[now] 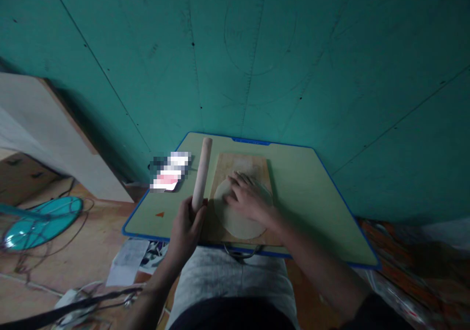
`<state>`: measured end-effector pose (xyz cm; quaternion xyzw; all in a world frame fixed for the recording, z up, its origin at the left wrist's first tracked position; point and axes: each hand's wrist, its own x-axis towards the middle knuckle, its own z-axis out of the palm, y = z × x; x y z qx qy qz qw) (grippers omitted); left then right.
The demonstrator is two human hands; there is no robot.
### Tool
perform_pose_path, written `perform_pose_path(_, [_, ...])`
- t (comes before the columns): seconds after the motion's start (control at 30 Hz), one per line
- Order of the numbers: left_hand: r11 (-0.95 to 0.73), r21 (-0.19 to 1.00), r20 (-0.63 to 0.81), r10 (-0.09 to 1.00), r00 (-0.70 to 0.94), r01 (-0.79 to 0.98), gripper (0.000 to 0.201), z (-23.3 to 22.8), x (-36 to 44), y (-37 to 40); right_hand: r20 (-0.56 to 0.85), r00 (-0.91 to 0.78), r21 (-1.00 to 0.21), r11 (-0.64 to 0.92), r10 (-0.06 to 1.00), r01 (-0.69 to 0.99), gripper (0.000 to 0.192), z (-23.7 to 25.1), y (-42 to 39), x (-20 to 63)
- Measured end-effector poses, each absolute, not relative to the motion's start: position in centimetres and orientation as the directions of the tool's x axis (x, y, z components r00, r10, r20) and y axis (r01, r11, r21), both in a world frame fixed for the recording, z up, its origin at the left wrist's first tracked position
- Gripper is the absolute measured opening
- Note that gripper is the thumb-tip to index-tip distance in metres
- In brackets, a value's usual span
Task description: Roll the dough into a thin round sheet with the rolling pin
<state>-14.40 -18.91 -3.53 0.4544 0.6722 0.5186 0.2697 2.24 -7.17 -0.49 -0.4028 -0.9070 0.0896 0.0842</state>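
Note:
In the head view, a round, flat sheet of dough (238,226) lies on a wooden cutting board (242,162). My right hand (245,195) rests on the upper part of the dough with its fingers stretched out. My left hand (188,227) is wrapped round the lower end of a wooden rolling pin (202,171), left of the board. The pin's far end points up and away from me. Part of the dough is hidden beneath my right hand and forearm.
The board lies on a light green table (301,198) with a blue rim. A blurred-out phone (171,173) and a small orange triangle (159,214) are on its left side. A green wall (257,51) stands behind. Cables and a turquoise round base (47,222) are on the floor at left.

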Motion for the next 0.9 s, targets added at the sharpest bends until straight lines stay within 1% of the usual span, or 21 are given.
perform_pose_path(0.1, [0.053,0.944,0.103,0.890,-0.445,0.325,0.042,-3.4,-14.3,-18.9,0.111,-0.645,-0.229,0.651,0.756,0.724,0.039,-0.1,-6.0,2.2])
perform_pose_path(0.27, [0.039,0.951,0.109,0.886,-0.450,0.307,0.041,-3.4,-14.3,-18.8,0.138,-0.645,-0.195,0.659,0.752,0.726,0.026,-0.4,-3.8,2.2])
perform_pose_path(0.43, [0.031,0.955,0.112,0.882,-0.458,0.294,0.042,-3.5,-14.4,-18.8,0.152,-0.650,-0.218,0.666,0.745,0.713,0.019,-1.0,-2.8,2.1])
perform_pose_path(0.6, [0.041,0.962,0.090,0.886,-0.455,0.270,0.041,-3.4,-14.4,-19.0,0.141,-0.644,-0.222,0.658,0.752,0.719,0.010,-0.3,-2.0,1.6])
perform_pose_path(0.77, [0.047,0.964,0.080,0.889,-0.451,0.263,0.044,-3.3,-14.4,-19.1,0.071,-0.672,-0.317,0.656,0.737,0.685,0.009,0.5,-0.8,1.5])
perform_pose_path(0.9, [0.057,0.962,0.075,0.885,-0.460,0.267,0.042,-3.2,-14.4,-19.2,0.047,-0.650,-0.368,0.618,0.758,0.695,0.012,0.6,0.0,1.5])
